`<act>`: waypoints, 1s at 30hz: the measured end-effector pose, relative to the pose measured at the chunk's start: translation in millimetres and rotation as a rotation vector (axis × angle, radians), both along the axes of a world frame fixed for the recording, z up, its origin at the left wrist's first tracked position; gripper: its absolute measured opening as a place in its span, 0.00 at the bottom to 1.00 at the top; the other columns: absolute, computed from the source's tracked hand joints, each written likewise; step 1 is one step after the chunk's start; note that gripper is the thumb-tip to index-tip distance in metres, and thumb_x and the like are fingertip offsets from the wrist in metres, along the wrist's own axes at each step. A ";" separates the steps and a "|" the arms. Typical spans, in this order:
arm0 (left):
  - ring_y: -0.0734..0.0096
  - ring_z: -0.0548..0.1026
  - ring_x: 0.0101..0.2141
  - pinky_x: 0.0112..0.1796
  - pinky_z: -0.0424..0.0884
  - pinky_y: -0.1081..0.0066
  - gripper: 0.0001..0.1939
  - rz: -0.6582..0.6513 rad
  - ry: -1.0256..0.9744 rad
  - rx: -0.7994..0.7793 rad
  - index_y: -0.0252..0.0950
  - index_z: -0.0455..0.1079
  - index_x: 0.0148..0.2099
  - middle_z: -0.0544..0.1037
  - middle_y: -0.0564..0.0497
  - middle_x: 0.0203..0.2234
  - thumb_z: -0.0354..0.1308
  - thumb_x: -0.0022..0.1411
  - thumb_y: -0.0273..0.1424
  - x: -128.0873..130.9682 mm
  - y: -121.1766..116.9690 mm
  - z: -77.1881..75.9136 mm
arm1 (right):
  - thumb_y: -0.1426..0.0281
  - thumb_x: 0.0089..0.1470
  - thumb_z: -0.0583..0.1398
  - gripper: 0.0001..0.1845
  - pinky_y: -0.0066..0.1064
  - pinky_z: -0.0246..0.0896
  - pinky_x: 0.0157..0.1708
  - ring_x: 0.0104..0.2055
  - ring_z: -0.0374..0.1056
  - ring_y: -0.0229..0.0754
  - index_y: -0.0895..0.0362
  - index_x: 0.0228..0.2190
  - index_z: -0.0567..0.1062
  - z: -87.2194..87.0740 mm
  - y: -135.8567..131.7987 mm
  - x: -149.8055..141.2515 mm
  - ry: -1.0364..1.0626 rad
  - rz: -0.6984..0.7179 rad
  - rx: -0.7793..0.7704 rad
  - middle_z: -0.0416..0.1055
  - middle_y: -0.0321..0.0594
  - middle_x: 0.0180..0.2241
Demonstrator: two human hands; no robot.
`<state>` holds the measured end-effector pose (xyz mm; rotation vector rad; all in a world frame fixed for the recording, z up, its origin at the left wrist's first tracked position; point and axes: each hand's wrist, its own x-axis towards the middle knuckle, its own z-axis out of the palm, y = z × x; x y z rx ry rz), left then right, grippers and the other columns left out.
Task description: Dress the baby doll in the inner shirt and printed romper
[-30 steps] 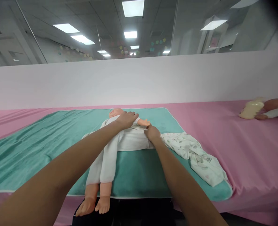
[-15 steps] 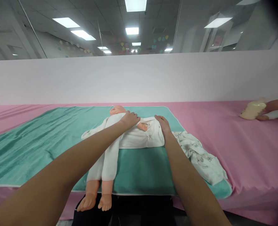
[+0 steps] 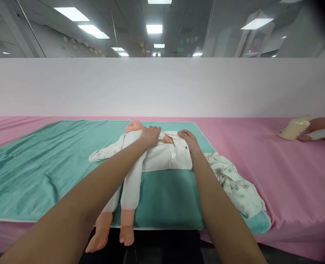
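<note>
A baby doll [image 3: 130, 161] in white clothes lies on its back on a teal towel [image 3: 167, 198], head away from me, bare feet toward me. My left hand [image 3: 150, 135] is closed over the doll's arm. Past my fingers, the doll's hand [image 3: 167, 138] shows against the white baby garment [image 3: 165, 159], whose open panel spreads to the doll's right in view. With thumb and fingers, my right hand [image 3: 189, 141] pinches that panel's far edge. A printed sleeve [image 3: 107, 152] stretches out on the left. My left forearm hides part of the doll's body.
A crumpled printed baby garment [image 3: 236, 183] lies at the towel's right edge. Pink sheeting [image 3: 283, 176] covers the surface below. Far right, a baby bottle [image 3: 294, 128] stands beside another doll's arm [image 3: 321, 130]. A white wall [image 3: 162, 88] borders the back.
The doll's legs have shifted and spread apart a little. The garment panel has moved slightly in my right hand, and a dark snap now shows. Both hands keep their places.
</note>
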<state>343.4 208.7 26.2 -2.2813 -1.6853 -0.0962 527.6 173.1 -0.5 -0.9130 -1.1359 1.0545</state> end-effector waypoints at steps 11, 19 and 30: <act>0.63 0.68 0.42 0.41 0.63 0.65 0.10 -0.357 -0.257 -0.116 0.40 0.65 0.42 0.70 0.48 0.41 0.49 0.60 0.36 23.9 -11.4 -17.6 | 0.69 0.49 0.57 0.03 0.31 0.57 0.37 0.33 0.62 0.39 0.54 0.28 0.69 -4.2 -14.0 -38.2 -0.652 -0.039 0.362 0.68 0.36 0.30; 0.65 0.70 0.36 0.37 0.62 0.69 0.09 -0.302 -0.363 -0.129 0.38 0.68 0.38 0.74 0.49 0.35 0.49 0.60 0.33 24.4 -5.6 -17.7 | 0.67 0.55 0.51 0.06 0.31 0.55 0.36 0.36 0.62 0.40 0.54 0.32 0.66 -5.6 -22.6 -47.4 -0.674 -0.267 0.390 0.67 0.38 0.33; 0.62 0.72 0.39 0.37 0.65 0.69 0.18 -0.144 -0.580 -0.102 0.41 0.66 0.45 0.75 0.50 0.40 0.51 0.56 0.45 15.7 10.3 -27.0 | 0.66 0.50 0.57 0.13 0.34 0.52 0.34 0.41 0.60 0.48 0.57 0.39 0.65 -24.3 -12.2 -35.6 -1.279 -0.460 0.163 0.64 0.45 0.40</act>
